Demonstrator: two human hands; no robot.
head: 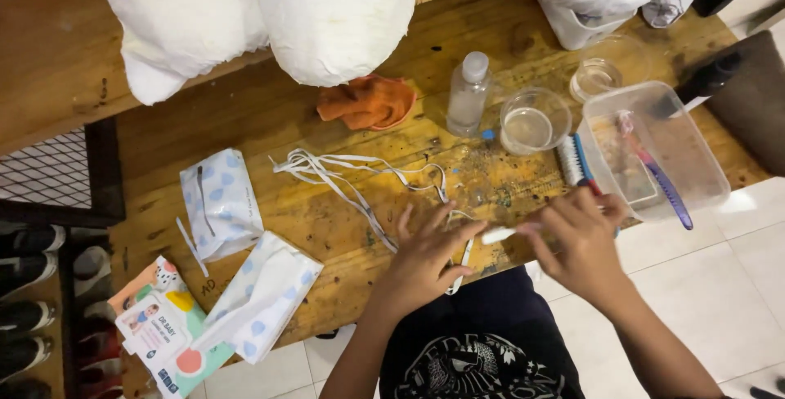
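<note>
Here, seen from above, a person's left hand (429, 256) presses spread, released fingers flat on a long white flat shoelace (360, 174) that trails in loops across the worn wooden table (270, 113) toward the far left. The right hand (576, 244), just to its right, pinches the lace's stiff white tip (499, 235) between fingertips. The lace looks light, soft and floppy, probably best gripped at that firmer tip; a clear plastic tub (703, 170) sits far right.

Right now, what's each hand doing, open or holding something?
Left hand: open, fingers spread on the white shoelace.
Right hand: closed, pinching the lace's white tip.
</note>
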